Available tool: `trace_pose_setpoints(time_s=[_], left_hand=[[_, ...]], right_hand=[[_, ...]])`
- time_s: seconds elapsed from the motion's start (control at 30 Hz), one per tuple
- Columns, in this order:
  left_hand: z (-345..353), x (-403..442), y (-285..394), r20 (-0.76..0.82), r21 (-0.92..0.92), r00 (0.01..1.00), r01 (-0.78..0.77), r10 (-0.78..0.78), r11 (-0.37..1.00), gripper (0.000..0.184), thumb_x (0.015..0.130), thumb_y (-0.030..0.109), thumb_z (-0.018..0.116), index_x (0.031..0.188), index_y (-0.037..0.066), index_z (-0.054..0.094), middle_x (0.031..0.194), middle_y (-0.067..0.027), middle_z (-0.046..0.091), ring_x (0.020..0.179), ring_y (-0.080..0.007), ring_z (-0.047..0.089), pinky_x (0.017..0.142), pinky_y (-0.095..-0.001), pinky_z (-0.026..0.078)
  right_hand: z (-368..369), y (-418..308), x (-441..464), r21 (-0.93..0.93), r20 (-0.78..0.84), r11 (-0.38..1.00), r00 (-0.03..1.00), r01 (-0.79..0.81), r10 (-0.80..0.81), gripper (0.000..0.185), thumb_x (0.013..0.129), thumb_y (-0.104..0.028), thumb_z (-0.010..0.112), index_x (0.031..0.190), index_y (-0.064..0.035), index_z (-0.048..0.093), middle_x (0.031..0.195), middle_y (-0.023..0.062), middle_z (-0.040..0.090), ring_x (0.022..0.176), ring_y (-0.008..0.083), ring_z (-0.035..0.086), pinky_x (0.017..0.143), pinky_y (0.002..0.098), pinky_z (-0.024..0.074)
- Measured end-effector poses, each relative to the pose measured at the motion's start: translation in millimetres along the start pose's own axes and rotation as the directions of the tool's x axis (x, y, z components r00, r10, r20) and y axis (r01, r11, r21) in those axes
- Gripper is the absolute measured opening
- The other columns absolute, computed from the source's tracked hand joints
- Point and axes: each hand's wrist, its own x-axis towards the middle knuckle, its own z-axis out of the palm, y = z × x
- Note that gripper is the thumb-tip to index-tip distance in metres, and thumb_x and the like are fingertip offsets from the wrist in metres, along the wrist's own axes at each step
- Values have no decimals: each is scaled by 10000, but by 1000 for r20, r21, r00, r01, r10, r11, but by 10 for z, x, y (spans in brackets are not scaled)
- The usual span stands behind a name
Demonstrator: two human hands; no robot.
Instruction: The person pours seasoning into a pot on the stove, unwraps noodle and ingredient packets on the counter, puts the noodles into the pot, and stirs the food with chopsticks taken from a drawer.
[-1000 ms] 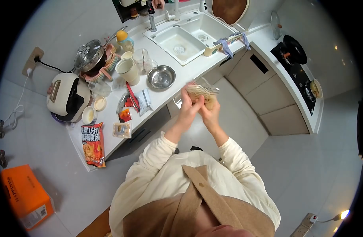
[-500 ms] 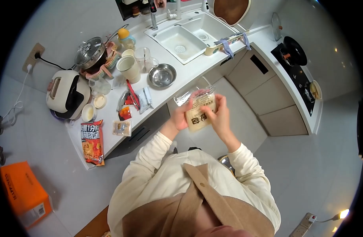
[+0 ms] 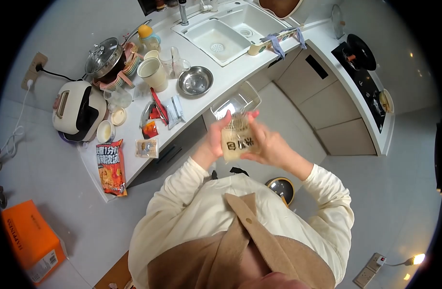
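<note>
My left hand (image 3: 213, 142) grips the left side of a clear plastic packet (image 3: 235, 144) with pale cream contents and dark printed characters. Its thumb lies along the upper part. On the packet's other side, my right hand (image 3: 271, 147) has its fingers closed on the edge, slightly smeared by motion. Both hands hold it in front of my body, off the counter. Just beyond the packet shows a clear, ribbed plastic container (image 3: 245, 98); whether it touches the packet I cannot tell.
On the counter are a steel bowl (image 3: 195, 81), an orange noodle bag (image 3: 111, 168), a small packet (image 3: 147, 148), foil sachets (image 3: 175, 111), a tall cup (image 3: 152, 74) and a rice cooker (image 3: 79, 111). Behind is a double sink (image 3: 216, 45); a stove (image 3: 368, 79) stands right.
The packet has shifted slightly and its printed side has turned a little. My right hand has moved from the packet's front to its right edge, with the elbow farther out. The view tilted slightly.
</note>
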Motion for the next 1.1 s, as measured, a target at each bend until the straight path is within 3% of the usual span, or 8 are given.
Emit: trace_pose_setpoints(time_s=[0.1, 0.2, 0.4, 0.43, 0.63, 0.77, 0.93, 1.1], left_hand=[[-10, -2, -74, -59, 76, 997, -52, 57, 996, 481, 935, 448, 332, 1149, 41, 475, 1338, -82, 411, 1151, -250, 467, 952, -428, 407], [-43, 14, -64, -141, 125, 987, -61, 79, 990, 482, 938, 445, 323, 1151, 40, 474, 1332, -99, 416, 1143, -251, 474, 946, -424, 414], [-76, -43, 166, -160, -16, 987, -31, 28, 999, 594, 918, 501, 322, 1245, 15, 427, 1320, -136, 428, 1171, -297, 458, 991, -447, 364], [-27, -44, 209, -141, -10, 990, -23, 22, 1000, 611, 916, 508, 321, 1254, 9, 420, 1320, -138, 428, 1173, -296, 456, 993, -445, 362], [54, -16, 153, 132, 135, 990, -71, 53, 988, 647, 853, 392, 538, 1316, -13, 339, 1334, -122, 417, 1192, -258, 442, 981, -372, 376], [39, -10, -11, -121, 275, 987, -66, 103, 959, 542, 857, 267, 548, 1307, 25, 367, 1270, -103, 474, 1113, -216, 501, 938, -345, 415], [-25, 39, -118, -134, 143, 986, -75, 95, 987, 396, 859, 245, 556, 1186, 43, 460, 1193, -125, 519, 1070, -218, 527, 905, -354, 447], [0, 172, -10, -157, 213, 977, -110, 145, 971, 443, 857, 312, 575, 1207, 81, 430, 1213, -141, 500, 1080, -242, 520, 920, -374, 441]], right_hand=[[73, 25, -33, -109, -23, 989, 994, 103, -106, 938, 642, -307, 762, 1332, 73, 253, 982, 175, 527, 629, 301, 600, 519, 349, 501], [162, 137, 16, -99, 163, 994, 986, 49, -32, 959, 646, -307, 759, 1345, 63, 216, 1045, 190, 516, 740, 330, 605, 598, 377, 510], [111, 234, 196, 159, -19, 986, 998, 55, -53, 1088, 599, -347, 786, 1370, 25, 115, 1209, 230, 443, 994, 387, 538, 816, 410, 477], [70, 192, 187, 171, 71, 979, 993, -111, 100, 1105, 555, -318, 828, 1376, -24, 148, 1238, 206, 439, 973, 364, 555, 810, 392, 482], [-17, 50, 206, 133, 27, 948, 957, -290, 289, 972, 516, -158, 780, 1319, -23, 250, 1141, 193, 495, 873, 337, 591, 734, 377, 510], [68, 78, 161, 56, -93, 984, 981, -167, 172, 805, 513, -157, 748, 1204, -15, 362, 996, 175, 549, 778, 334, 598, 636, 387, 508], [136, 128, 111, -130, -84, 991, 996, -38, 27, 613, 507, -185, 730, 1027, -33, 442, 828, 133, 572, 605, 323, 592, 500, 379, 493], [292, 431, 273, 3, -155, 1000, 988, -3, 4, 533, 489, -218, 732, 892, -61, 419, 715, 112, 575, 557, 331, 572, 469, 378, 473]])
